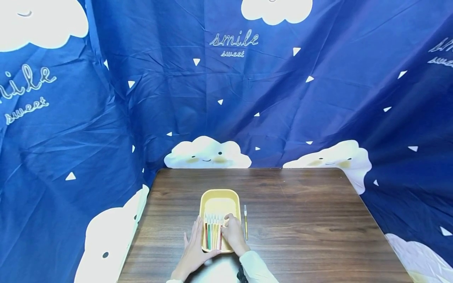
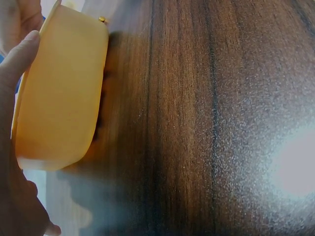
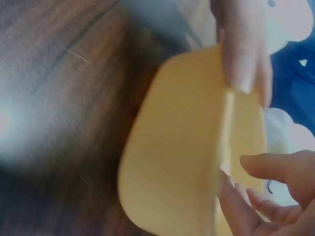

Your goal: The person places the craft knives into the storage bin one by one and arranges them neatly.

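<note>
A yellow tray [image 1: 220, 192] stands on the table. Inside its near half lies a row of several slim, pen-shaped tools [image 1: 212, 236] with coloured barrels and clear caps. My left hand [image 1: 194, 248] spans the tray's near left corner, straight fingers along the left side and thumb along the near rim. At the right end of the row, my right hand [image 1: 234, 234] reaches into the tray, fingertips right by a red-barrelled tool [image 1: 221, 232]. In the right wrist view its thumb and fingers [image 3: 266, 164] stand apart; the wall hides part of their tips.
One gold pen-shaped tool [image 1: 246, 228] with a pale cap lies on the brown wooden table [image 1: 301, 220], just right of the tray. A blue curtain [image 1: 226, 86] with clouds hangs behind and beside the table.
</note>
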{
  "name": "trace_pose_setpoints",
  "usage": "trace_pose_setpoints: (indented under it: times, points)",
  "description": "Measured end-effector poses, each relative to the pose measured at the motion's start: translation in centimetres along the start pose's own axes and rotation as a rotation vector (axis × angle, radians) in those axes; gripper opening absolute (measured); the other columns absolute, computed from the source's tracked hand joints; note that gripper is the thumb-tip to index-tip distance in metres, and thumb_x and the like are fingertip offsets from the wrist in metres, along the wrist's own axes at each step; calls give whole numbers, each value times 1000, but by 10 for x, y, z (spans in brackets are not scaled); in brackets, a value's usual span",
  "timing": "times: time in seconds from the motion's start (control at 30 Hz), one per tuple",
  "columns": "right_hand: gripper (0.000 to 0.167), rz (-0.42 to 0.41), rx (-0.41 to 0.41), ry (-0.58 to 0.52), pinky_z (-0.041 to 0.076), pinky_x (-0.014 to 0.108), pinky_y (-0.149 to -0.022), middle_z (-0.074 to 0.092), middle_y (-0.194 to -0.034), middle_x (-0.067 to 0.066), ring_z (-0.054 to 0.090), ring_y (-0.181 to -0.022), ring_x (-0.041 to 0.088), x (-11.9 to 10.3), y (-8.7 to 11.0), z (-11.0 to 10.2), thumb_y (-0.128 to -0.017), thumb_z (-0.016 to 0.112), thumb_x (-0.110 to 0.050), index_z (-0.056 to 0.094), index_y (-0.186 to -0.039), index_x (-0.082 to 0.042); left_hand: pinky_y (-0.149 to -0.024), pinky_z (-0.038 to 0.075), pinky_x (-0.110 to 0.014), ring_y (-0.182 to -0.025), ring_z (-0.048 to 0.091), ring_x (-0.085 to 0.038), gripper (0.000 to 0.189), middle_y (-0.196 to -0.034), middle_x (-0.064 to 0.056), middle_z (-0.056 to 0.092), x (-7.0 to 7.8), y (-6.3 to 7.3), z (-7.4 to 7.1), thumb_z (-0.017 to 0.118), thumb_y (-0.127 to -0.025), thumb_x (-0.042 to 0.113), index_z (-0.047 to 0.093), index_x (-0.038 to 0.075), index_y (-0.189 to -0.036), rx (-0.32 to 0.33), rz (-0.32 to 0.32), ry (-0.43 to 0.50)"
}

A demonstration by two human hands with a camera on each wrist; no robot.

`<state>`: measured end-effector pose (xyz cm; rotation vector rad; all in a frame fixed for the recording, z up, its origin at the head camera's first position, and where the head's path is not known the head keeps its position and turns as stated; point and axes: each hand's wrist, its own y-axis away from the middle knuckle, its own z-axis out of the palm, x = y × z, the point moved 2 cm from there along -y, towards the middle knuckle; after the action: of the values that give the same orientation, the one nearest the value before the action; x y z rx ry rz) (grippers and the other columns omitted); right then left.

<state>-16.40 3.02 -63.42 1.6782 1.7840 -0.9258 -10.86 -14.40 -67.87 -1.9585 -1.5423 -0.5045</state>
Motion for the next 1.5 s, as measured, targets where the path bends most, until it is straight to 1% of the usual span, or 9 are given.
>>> trace_pose_setpoints:
  times: [0.2, 0.33, 0.5, 0.63, 0.7, 0.8, 1.17, 1.33, 1.5]
  points:
    - [36, 9, 9, -33, 58, 46, -74, 71, -82, 10, 69, -75, 26, -4, -8, -20, -78, 87, 4, 68, -108, 2, -109, 9, -89, -154, 25, -53, 130, -175, -20, 16, 2, 0, -2, 89, -76, 55, 15, 3, -169, -10, -7, 10]
    - [36, -3, 45, -27, 56, 50, -76, 71, -83, 10, 68, -75, 27, -2, -11, -31, -78, 87, 4, 69, -109, 2, -111, 8, -88, -154, 24, -53, 131, -175, -19, 15, 3, 1, -3, 90, -76, 55, 13, 5, -170, -20, -19, 18]
    - [34, -31, 108, -20, 57, 51, -75, 70, -82, 8, 69, -73, 24, 9, -14, -41, -77, 87, 5, 70, -106, 2, -111, 8, -87, -155, 23, -51, 132, -175, -18, 15, 1, 3, -1, 89, -77, 57, 10, 8, -171, -23, -25, 18]
    - [32, -42, 169, -10, 57, 51, -74, 70, -83, 10, 68, -72, 22, 17, -15, -50, -76, 85, 7, 70, -104, 2, -111, 7, -88, -155, 23, -52, 131, -175, -19, 15, 0, 3, 0, 89, -77, 57, 11, 7, -170, -25, -26, 20]
    - [31, -29, 187, -12, 57, 52, -76, 71, -83, 10, 69, -73, 22, 21, -16, -54, -77, 84, 7, 70, -104, 3, -110, 7, -88, -155, 23, -52, 131, -175, -19, 14, 0, 2, 0, 89, -77, 57, 12, 6, -170, -29, -28, 22]
    - [31, 3, 184, -17, 56, 55, -79, 72, -84, 11, 71, -74, 24, 29, -17, -58, -77, 84, 7, 70, -105, 4, -111, 6, -88, -155, 22, -51, 130, -176, -19, 13, 0, 2, -1, 88, -78, 57, 13, 3, -169, -35, -33, 28]
    - [33, 141, 166, 37, 57, 52, -75, 72, -83, 9, 70, -76, 31, 61, -13, -51, -77, 87, 3, 70, -105, 2, -111, 5, -88, -156, 22, -51, 129, -175, -19, 13, -1, 1, 0, 88, -78, 57, 12, 5, -170, -43, -33, 26]
    - [35, 158, 183, 60, 57, 52, -74, 73, -83, 10, 70, -76, 33, 68, -9, -44, -74, 87, 3, 70, -104, 3, -111, 6, -88, -155, 22, -51, 129, -176, -18, 12, 1, 0, 0, 88, -79, 57, 12, 5, -170, -46, -33, 21]
    - [35, 161, 200, 66, 55, 53, -75, 72, -82, 10, 69, -77, 34, 71, -6, -39, -72, 87, 4, 69, -102, 3, -110, 7, -88, -155, 23, -52, 128, -176, -18, 13, 2, -1, 0, 88, -78, 57, 16, 1, -168, -47, -26, 19]
